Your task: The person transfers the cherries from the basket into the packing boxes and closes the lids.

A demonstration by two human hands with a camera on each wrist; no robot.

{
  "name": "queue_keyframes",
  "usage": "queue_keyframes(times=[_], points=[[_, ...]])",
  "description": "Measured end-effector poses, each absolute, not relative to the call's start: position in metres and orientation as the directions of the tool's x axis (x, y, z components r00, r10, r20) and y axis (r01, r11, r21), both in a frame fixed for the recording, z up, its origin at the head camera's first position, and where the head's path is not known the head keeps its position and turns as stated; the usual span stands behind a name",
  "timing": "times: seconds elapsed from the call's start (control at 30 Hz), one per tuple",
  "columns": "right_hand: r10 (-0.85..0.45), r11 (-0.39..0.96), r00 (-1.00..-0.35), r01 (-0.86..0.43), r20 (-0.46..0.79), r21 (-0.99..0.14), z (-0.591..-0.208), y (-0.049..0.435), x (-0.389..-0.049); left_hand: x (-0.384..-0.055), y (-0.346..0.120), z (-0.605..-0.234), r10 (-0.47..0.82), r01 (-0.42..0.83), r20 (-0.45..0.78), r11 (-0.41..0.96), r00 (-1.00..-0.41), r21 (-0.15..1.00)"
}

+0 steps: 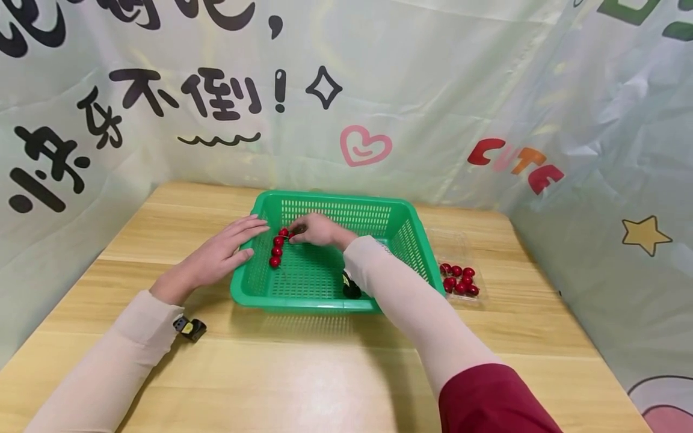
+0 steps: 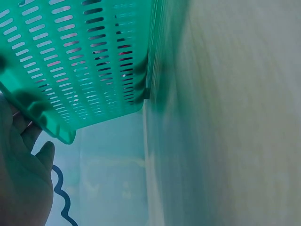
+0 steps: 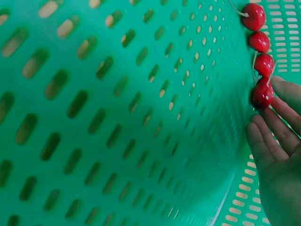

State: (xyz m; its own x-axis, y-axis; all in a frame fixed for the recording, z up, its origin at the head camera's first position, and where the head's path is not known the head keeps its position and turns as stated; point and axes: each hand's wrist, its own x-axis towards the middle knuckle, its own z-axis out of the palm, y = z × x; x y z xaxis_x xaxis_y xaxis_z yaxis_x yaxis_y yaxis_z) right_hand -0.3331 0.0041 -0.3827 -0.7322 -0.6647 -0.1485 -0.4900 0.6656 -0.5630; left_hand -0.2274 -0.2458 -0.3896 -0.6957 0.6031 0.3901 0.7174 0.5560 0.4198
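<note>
A green plastic basket [image 1: 335,305] with slotted walls stands on the table. Inside, along its left part, several shiny red cherries [image 1: 277,251] with thin stems lie in a row. My right hand [image 1: 319,230] reaches into the basket at the row's far end, pinching a cherry [image 3: 262,94] between thumb and fingers, right beside the others. Straight fingers of my left hand [image 1: 230,249] rest on the basket's left rim, with the thumb lower down against the outside. In the left wrist view, that hand [image 2: 23,174] shows at the rim's corner.
To the right of the basket, a clear plastic box [image 1: 448,243] with its lid up holds several more red cherries [image 1: 460,288]. The wooden table [image 1: 303,385] meets printed cloth walls [image 1: 422,78] at the back and sides.
</note>
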Motion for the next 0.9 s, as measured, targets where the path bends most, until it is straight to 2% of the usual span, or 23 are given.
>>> queue_keyframes(times=[0.23,0.47,0.9], points=[[-0.652,0.697,-0.743,-0.507,-0.153,-0.508,-0.3818,-0.0019,-0.3323,-0.2272,-0.2458,-0.3880,0.605,0.722,0.395,0.554,-0.691,0.416],[-0.671,0.722,-0.727,-0.595,-0.148,-0.352,-0.3840,-0.0049,-0.3305,-0.2276,-0.2462,-0.3902,0.604,0.726,0.403,0.557,-0.687,0.404],[-0.673,0.719,-0.719,-0.579,-0.175,-0.384,-0.3788,-0.0011,-0.3304,-0.2254,-0.2454,-0.3892,0.603,0.731,0.414,0.550,-0.682,0.404]])
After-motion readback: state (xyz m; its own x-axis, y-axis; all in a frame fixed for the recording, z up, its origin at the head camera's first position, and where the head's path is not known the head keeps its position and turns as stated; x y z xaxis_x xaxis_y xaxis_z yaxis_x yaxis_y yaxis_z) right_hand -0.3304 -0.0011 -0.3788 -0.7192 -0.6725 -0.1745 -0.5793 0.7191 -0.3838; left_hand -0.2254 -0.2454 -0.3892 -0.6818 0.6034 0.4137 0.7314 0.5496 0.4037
